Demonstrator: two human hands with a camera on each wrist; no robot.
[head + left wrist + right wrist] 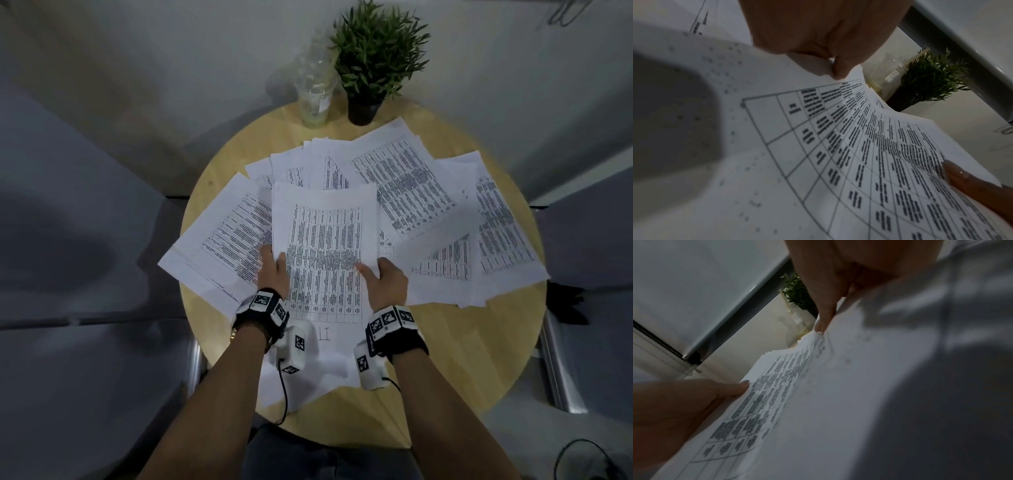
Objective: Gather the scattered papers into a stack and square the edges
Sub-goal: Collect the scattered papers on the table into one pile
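Observation:
A thin stack of printed table sheets is lifted over the middle of the round wooden table. My left hand grips its left edge, thumb on top. My right hand grips its right edge, thumb pressing the top sheet. Several sheet edges show at the stack's far end. More printed papers lie fanned out beneath: some at the left, some at the back, some at the right and far right. Another sheet lies under my wrists.
At the table's far edge stand a potted green plant and a clear plastic cup. Grey upholstered seats flank the table left and right. Papers overhang the table's left and right edges. Bare wood shows at the near right.

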